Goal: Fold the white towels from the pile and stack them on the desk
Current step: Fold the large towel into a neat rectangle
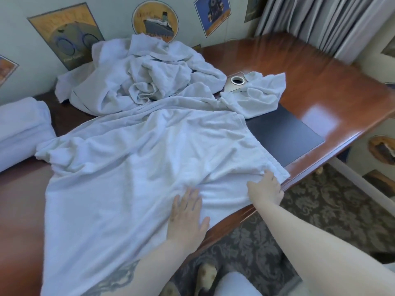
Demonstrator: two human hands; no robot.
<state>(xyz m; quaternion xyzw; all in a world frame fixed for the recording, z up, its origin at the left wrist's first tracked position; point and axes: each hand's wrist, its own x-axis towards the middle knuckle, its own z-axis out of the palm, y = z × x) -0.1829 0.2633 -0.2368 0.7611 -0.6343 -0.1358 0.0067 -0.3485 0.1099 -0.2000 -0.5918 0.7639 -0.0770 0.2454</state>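
Pressing flat on the spread towel (136, 167), left hand (187, 214) w/ fingers straight; right hand (266, 189) pinches its near edge (pile (136, 75) behind) on tabletop (320, 82).

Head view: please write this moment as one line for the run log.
phase: smoothing | left hand: flat on spread towel | right hand: on its near-right corner | pile: behind | folded towel: far left | desk

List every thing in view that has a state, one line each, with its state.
spread towel: laid out flat, unfolded, wrinkled
towel pile: crumpled, unfolded
folded towels: stacked at the desk's left end
left hand: open, pressing flat on the spread towel
right hand: gripping the spread towel's near edge
curtain: drawn
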